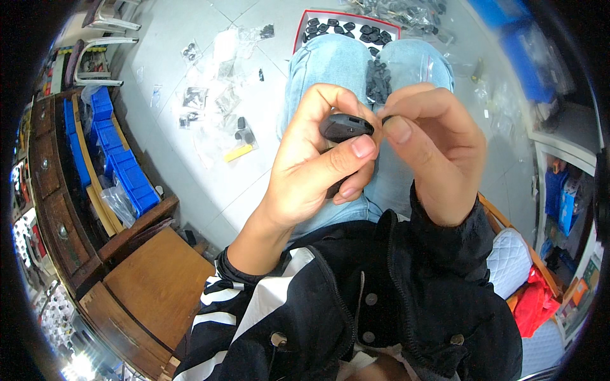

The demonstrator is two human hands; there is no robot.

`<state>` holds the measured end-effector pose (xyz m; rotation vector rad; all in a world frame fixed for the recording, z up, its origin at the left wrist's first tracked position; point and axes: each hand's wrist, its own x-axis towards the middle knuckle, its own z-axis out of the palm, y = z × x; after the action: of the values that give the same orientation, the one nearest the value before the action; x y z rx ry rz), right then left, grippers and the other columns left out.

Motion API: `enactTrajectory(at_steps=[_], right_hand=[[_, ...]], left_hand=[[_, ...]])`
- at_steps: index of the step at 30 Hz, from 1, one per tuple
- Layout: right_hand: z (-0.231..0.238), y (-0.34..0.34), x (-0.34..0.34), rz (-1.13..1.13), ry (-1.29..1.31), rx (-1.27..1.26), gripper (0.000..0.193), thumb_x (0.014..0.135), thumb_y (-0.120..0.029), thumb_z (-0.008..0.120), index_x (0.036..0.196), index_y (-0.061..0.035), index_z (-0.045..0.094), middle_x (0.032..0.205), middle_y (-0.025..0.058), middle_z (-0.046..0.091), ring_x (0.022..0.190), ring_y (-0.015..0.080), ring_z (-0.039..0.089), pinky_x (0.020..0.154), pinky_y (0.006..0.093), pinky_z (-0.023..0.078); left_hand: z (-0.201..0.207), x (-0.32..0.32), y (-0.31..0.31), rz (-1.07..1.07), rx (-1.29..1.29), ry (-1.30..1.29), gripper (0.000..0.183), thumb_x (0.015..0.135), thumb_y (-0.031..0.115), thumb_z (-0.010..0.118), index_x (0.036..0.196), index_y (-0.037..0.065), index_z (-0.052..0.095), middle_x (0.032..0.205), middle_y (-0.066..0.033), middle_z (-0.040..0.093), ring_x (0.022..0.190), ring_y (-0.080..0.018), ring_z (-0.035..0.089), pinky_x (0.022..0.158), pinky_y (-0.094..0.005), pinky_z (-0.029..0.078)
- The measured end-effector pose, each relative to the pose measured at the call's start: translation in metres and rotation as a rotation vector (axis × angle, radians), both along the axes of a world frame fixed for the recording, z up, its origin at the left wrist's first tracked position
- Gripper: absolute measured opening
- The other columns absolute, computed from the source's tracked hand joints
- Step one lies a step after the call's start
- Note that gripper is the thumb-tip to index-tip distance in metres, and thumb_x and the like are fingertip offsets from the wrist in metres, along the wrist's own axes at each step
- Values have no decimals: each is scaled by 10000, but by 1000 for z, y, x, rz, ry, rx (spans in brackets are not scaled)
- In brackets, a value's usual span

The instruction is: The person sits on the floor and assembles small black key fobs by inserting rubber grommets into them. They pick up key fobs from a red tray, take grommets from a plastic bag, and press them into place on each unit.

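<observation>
My left hand point(305, 152) is closed around a rounded black key fob point(340, 127), its slotted end turned toward my right hand. The thumb presses along the fob's lower edge, and more black plastic shows below, between the fingers. Just right of the fob, my right hand point(441, 136) pinches a small dark piece point(387, 119) between thumb and forefinger. Most of that piece is covered by the fingertips, so its kind is unclear. Both hands are raised over my lap. Several loose black parts point(379, 82) lie between my jeans-covered legs.
Beyond my knees sits a red-rimmed white box point(298, 30) of black fobs. Small plastic bags point(196, 97) and a yellow strip point(237, 152) lie on the floor at left. Blue bins point(130, 181) stand by wooden drawers point(51, 165); shelving point(562, 149) is at right.
</observation>
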<state>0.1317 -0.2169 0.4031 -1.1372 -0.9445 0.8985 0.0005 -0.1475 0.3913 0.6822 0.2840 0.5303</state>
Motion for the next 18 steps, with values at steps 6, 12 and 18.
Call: enactTrajectory(at_steps=[6,12,18], right_hand=[[0,2,0,-15,-37,-46,82,801,-32,570,853,29,588,851,89,569,765,131,531,717,242,402],[4,0,0,-51,-172,-48,73,793,-2,570,847,44,586,854,104,573,781,135,528,719,242,401],[4,1,2,-64,-292,-18,75,760,29,582,832,47,578,842,109,573,796,153,527,729,253,396]], left_hand=[[0,-1,0,-14,17,-2,249,869,106,500,1028,55,315,753,-85,475,438,-76,396,379,-185,306],[-1,0,-2,10,68,10,249,880,133,486,1034,49,309,758,-89,478,440,-75,398,377,-181,305],[-1,-1,-2,25,86,10,234,894,155,456,1033,39,309,762,-97,482,437,-76,394,376,-180,305]])
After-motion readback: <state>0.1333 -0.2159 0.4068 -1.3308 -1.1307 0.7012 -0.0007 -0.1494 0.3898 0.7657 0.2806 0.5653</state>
